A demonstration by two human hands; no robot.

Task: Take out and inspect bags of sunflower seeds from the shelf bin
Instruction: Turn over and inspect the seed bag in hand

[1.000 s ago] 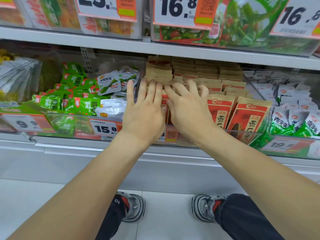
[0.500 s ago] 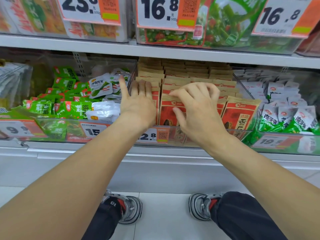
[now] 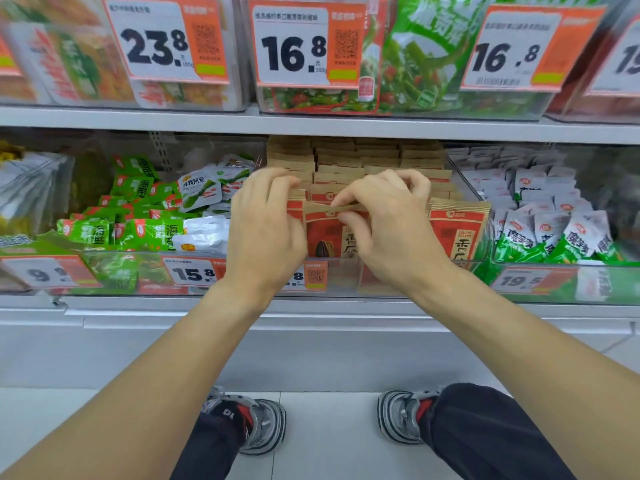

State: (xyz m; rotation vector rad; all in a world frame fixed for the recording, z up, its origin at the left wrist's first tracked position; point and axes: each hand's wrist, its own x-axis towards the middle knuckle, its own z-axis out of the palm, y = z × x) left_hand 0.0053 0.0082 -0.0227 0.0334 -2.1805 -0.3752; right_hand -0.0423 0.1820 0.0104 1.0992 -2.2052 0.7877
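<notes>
My lower shelf (image 3: 311, 308) is a grey ledge carrying a row of clear bins side by side. The middle clear bin (image 3: 346, 278) holds upright rows of red and tan sunflower seed bags (image 3: 457, 230). The bin to its left is heaped with green snack packets (image 3: 138, 233) and a few white ones, and the bin to its right with white and green packets (image 3: 554, 233). The upper shelf (image 3: 311, 124) carries more clear bins fronted by orange price tags (image 3: 298, 46). Pale floor tiles (image 3: 329, 445) lie below.

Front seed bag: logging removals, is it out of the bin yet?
Still in. The front seed bag stands behind the bin wall; both hands only pinch its top.
</notes>
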